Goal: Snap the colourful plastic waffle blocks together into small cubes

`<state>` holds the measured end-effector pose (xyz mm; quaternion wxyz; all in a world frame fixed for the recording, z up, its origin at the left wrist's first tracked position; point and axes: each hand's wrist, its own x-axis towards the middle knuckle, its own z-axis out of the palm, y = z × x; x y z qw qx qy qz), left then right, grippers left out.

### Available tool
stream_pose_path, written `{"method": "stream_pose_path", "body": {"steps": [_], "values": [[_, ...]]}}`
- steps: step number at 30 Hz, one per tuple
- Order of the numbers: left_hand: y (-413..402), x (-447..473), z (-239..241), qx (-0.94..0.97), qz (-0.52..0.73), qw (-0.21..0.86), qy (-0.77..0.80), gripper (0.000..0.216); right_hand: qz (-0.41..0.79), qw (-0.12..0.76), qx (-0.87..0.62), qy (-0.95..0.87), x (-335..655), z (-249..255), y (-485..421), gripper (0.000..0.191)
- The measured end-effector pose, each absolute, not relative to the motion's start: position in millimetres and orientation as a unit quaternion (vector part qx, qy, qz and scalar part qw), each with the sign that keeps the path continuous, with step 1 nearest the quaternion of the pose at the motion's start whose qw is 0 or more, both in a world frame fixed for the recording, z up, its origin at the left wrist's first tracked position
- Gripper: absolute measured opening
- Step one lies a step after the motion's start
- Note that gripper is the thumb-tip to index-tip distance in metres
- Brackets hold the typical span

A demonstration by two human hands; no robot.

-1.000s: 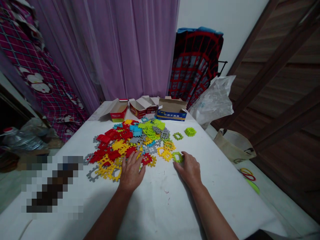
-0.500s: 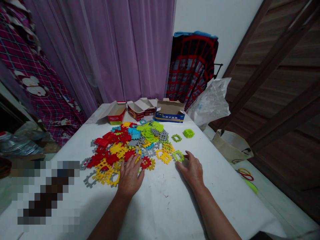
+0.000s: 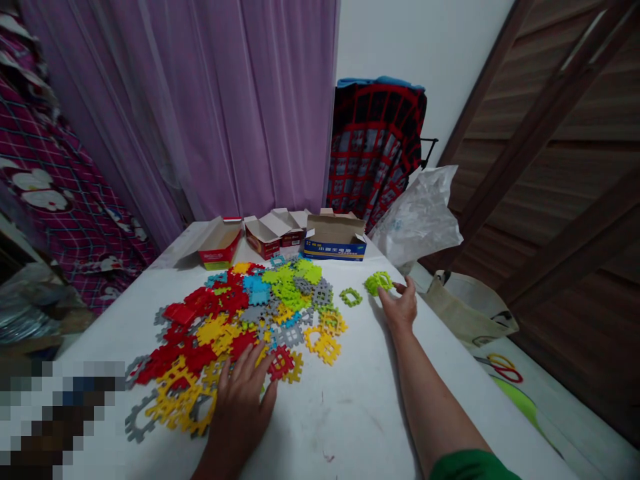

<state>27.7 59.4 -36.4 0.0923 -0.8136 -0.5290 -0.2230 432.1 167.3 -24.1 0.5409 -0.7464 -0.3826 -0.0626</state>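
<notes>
Right of centre in the frame, the right hand (image 3: 400, 310) has its grip pinched on a notched lime-green plastic frame piece (image 3: 384, 279) at a lime-green plastic cluster (image 3: 371, 287) on the white-covered tabletop (image 3: 350, 407). Lower left of centre, the left hand (image 3: 243, 403) lies with its grip released, fingers spread at a multicoloured heap of notched plastic pieces (image 3: 213, 333).

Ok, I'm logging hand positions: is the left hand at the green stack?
No, the right hand is at the green stack; the left hand is at the multicoloured pile.
</notes>
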Motion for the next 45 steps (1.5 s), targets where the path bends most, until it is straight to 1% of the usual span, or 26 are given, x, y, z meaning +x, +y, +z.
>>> {"method": "stream_pose_path", "body": {"steps": [7, 12, 19, 32, 39, 45], "values": [[58.0, 28.5, -29.5, -0.814, -0.193, 0.069, -0.543, 0.041, -0.060, 0.537, -0.741, -0.399, 438.0, -31.6, 173.1, 0.082], [59.1, 24.0, -31.0, -0.824, -0.175, 0.054, -0.537, 0.042, -0.064, 0.529, -0.743, -0.405, 436.8, -30.9, 173.7, 0.078], [57.5, 29.1, -29.6, -0.815, -0.196, 0.059, -0.542, 0.041, -0.058, 0.507, -0.761, -0.401, 435.5, -29.1, 173.7, 0.081], [54.5, 33.6, -28.6, -0.806, -0.215, 0.053, -0.549, 0.042, -0.073, 0.500, -0.761, -0.406, 435.5, -30.6, 174.2, 0.079], [55.5, 31.5, -25.7, -0.814, -0.194, 0.060, -0.544, 0.042, -0.057, 0.495, -0.769, -0.399, 434.6, -27.9, 173.4, 0.082], [56.2, 29.0, -27.0, -0.819, -0.194, 0.058, -0.537, 0.042, -0.061, 0.496, -0.766, -0.404, 435.7, -29.6, 174.8, 0.078]]}}
